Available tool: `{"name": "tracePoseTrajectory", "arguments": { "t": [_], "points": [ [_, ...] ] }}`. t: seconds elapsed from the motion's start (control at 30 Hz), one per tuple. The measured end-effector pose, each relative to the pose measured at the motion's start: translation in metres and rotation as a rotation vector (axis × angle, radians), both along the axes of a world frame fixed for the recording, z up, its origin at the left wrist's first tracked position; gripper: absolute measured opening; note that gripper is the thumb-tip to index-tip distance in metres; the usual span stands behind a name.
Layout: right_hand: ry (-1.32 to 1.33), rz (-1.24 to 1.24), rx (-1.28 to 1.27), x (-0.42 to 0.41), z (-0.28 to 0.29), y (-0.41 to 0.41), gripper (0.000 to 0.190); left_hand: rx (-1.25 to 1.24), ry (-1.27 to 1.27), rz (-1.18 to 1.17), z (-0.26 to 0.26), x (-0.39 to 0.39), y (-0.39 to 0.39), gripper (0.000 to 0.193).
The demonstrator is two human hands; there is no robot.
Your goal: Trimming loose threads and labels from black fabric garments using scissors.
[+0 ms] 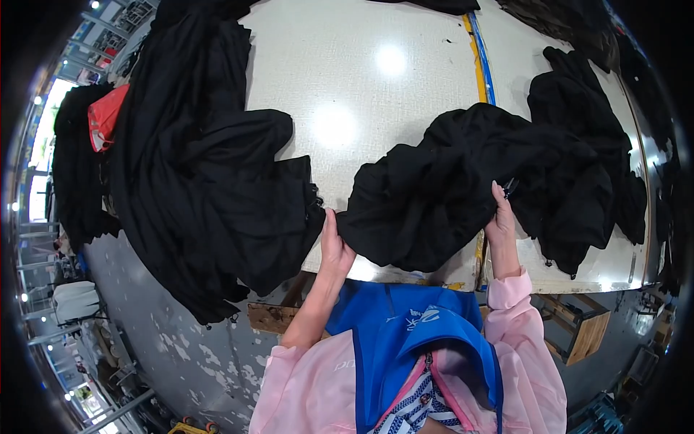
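Note:
A black cloth garment (417,200) lies bunched across the table's near side, in front of me. My left hand (336,249) pinches its left end between thumb and fingers, close beside a second, larger pile of black garments (217,179). At the right part of the bunched cloth is my right hand (500,222), thumb upward. Small dark thread snips (509,187) stick out from this hand, their blades pointing away from me. The fingers of the right hand are partly hidden, so whether they also grip the cloth is unclear.
The pale worktable (347,70) has a seam with yellow and blue tape (481,59). More black garments (580,103) lie at the right. A red cloth or bag (108,116) rests among black garments on the left. Below the table stands a wooden stool (585,331) on worn grey floor (190,358).

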State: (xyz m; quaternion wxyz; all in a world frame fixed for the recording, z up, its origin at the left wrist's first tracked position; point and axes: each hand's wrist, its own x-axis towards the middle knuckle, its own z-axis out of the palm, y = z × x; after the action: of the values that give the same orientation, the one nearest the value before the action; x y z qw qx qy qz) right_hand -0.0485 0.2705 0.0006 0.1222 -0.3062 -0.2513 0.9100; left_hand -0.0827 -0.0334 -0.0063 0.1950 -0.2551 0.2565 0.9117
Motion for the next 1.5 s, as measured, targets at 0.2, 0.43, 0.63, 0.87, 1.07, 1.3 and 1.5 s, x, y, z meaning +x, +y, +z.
{"name": "tracePoseTrajectory", "arguments": {
  "t": [0.2, 0.43, 0.63, 0.87, 1.07, 1.3, 1.5],
  "points": [
    [-0.169, 0.180, 0.375, 0.033, 0.005, -0.010, 0.015, -0.289, 0.015, -0.056, 0.001, -0.002, -0.005, 0.028],
    [-0.169, 0.271, 0.457, 0.065, 0.010, -0.025, 0.030, -1.457, 0.789, 0.038, 0.041, 0.014, 0.018, 0.010],
    [-0.007, 0.212, 0.445, 0.066, 0.036, -0.041, 0.037, -1.119, 1.220, -0.340, 0.073, 0.048, 0.073, 0.014],
    [0.091, 0.189, 0.377, 0.065, 0.049, -0.056, 0.033, -1.181, 1.222, -0.520, 0.068, 0.050, 0.098, 0.023],
    [0.070, 0.142, 0.409, 0.067, 0.043, -0.057, 0.032, -1.082, 1.434, -0.480, 0.059, 0.047, 0.101, 0.011],
    [0.232, 0.103, 0.088, 0.068, 0.026, -0.046, 0.018, -0.461, 0.844, -0.802, 0.057, 0.058, 0.076, 0.012],
    [0.132, 0.065, -0.033, 0.072, 0.018, -0.043, 0.015, -0.771, 0.950, -0.573, 0.058, 0.050, 0.079, 0.004]
  ]
}}
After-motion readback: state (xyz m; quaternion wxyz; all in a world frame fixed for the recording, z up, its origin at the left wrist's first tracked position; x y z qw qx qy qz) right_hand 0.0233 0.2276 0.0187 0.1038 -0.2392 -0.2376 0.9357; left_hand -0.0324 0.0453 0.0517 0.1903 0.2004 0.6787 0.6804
